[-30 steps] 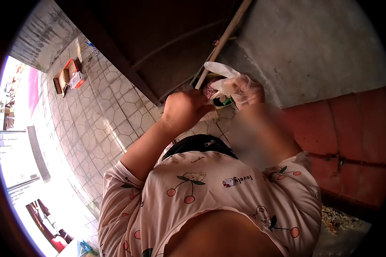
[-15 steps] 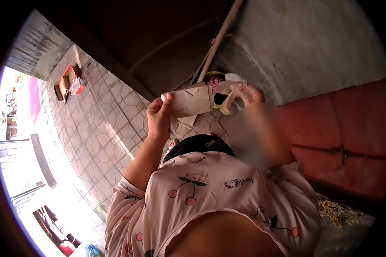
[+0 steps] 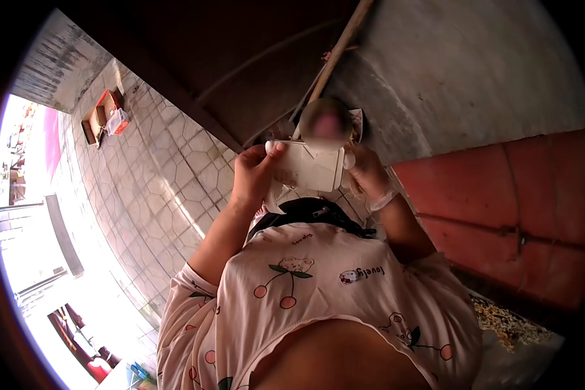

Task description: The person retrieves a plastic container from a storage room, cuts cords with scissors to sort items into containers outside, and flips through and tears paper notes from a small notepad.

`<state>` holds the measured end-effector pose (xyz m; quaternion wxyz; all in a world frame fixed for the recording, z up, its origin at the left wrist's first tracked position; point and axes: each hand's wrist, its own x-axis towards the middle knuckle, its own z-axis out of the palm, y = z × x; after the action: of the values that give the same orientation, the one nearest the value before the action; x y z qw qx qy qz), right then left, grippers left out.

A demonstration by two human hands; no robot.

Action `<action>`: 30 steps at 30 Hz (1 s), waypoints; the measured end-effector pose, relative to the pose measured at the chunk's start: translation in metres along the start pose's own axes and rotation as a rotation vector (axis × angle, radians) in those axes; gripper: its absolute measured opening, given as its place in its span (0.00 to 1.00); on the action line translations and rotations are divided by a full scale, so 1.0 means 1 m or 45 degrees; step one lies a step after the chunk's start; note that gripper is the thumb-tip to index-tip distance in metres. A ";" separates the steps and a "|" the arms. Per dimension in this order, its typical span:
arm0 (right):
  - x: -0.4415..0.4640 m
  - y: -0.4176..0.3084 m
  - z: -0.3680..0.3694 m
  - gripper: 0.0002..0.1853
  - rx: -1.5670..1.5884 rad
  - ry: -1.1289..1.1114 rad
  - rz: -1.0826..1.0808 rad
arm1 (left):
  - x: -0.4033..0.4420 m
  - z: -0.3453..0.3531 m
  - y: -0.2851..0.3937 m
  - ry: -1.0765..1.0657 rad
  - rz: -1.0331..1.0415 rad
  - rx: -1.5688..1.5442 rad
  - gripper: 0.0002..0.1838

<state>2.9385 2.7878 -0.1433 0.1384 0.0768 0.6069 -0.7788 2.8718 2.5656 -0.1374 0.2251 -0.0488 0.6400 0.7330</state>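
Before my waist, my left hand grips the left end of a flat, pale cardboard box, its thumb lying on top. Something white shows at that thumb, and a pale strip hangs below the hand. My right hand is closed at the box's right end, with a white bit at its fingertips. Around the right wrist sits a translucent, glove-like cuff. Just beyond the box a blurred round patch hides part of what stands there, with pinkish colour in its middle.
A wooden pole leans in the corner by the grey wall. To the right is a red panel with a metal latch. An open cardboard carton with a plastic container lies on the paved floor at left.
My right hand has come down and left to the box's right end; before, it was apart, holding a pale, floppy translucent thing. The box and my left hand have shifted slightly right.
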 end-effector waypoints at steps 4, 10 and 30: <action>-0.004 -0.023 0.014 0.24 0.120 -0.313 0.068 | 0.002 0.000 0.019 -0.133 0.056 0.443 0.19; 0.002 0.017 0.009 0.20 0.194 -0.294 0.030 | 0.009 -0.002 0.026 -0.172 0.268 0.817 0.22; -0.016 -0.014 0.018 0.11 0.217 -0.052 0.193 | -0.036 -0.019 0.047 0.068 0.571 0.525 0.08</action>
<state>2.9501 2.7752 -0.1208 0.2022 0.1180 0.5282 -0.8162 2.8811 2.5345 -0.0846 0.0458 0.1211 0.7758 0.6176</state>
